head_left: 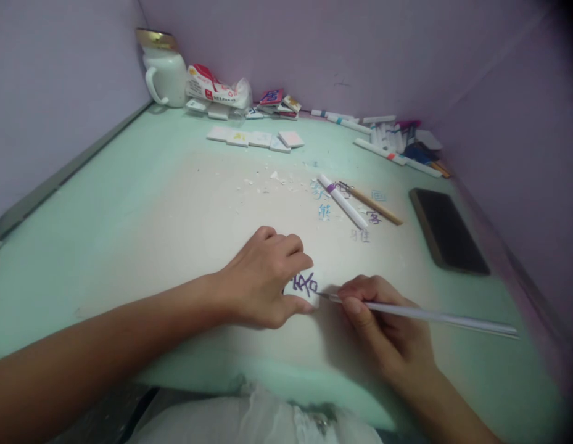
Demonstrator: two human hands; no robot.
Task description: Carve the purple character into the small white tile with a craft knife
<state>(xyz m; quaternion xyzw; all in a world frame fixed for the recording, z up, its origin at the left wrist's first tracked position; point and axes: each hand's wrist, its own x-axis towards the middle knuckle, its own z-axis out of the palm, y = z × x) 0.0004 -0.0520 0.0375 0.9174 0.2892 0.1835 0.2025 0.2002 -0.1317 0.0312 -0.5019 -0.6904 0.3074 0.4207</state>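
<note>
A small white block [308,285] with a purple Chinese character on it lies on the table, pinched between the thumb and fingers of my left hand [270,280]. Part of the character is covered by those fingers. My right hand [388,320] grips a slender carving knife [443,317] like a pen. Its pale handle points off to the right, and its thin dark tip meets the block's right side, beside the character. Beyond my hands lie a white marker with a purple band [342,202] and a wooden stick [377,206].
White shavings [274,176] are scattered on the mint-green table [96,203]. A black phone [448,231] lies at the right. Along the back stand a white mug [168,77], a tissue pack [216,89], several white blocks [259,139] and several markers [388,137].
</note>
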